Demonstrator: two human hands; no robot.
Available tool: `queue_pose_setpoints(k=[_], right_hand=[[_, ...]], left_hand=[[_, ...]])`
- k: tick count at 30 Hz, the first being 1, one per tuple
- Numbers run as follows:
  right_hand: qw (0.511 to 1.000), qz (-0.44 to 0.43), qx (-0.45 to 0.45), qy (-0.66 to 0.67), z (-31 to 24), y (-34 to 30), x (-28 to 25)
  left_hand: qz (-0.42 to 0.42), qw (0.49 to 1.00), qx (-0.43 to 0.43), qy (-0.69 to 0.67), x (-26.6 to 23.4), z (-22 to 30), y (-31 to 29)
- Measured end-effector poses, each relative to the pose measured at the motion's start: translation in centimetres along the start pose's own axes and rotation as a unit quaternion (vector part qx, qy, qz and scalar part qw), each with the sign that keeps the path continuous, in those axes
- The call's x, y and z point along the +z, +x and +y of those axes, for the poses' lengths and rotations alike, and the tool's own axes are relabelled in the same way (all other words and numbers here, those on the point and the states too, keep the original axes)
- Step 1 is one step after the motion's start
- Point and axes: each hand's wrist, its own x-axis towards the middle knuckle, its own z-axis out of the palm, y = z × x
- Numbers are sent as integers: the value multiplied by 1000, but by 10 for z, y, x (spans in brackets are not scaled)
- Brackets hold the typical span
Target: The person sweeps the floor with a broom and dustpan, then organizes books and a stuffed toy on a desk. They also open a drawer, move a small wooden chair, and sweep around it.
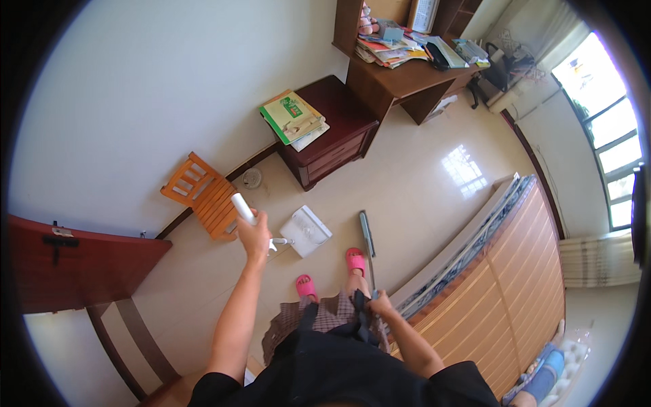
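My left hand (253, 237) is wrapped round the white handle of a long-handled dustpan, with the handle's end standing out above my fingers. The white pan (306, 232) is below and to the right of that hand, close to the tiled floor. Beside my hip, my right hand (381, 303) is closed on the thin stick of a broom. Its long, narrow grey-blue head (367, 233) lies low over the floor, right of the pan. Whether the head touches the floor I cannot tell. My feet in pink slippers (354, 259) stand just behind both tools.
A wooden chair (211, 201) and a small round bin (252, 178) stand by the left wall. Ahead are a dark red cabinet (339, 108) with books and a cluttered desk (400, 80). A mat-covered bed (502, 285) fills the right side; a red door (81, 264) stands left.
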Motion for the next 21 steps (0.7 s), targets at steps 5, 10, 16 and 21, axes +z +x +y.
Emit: queue_pose_setpoints(k=[5, 10, 16, 21], right_hand=[[989, -30, 34, 143, -26, -14, -50], [994, 27, 14, 102, -54, -9, -76], [996, 72, -36, 23, -94, 39, -63], [996, 36, -78, -35, -100, 75, -29]], left_hand=[[-52, 998, -7, 33, -14, 5, -13], [-66, 996, -18, 64, -23, 3, -20], [-29, 997, -33, 60, -55, 15, -17], [-23, 997, -25, 74, -64, 8, -23]])
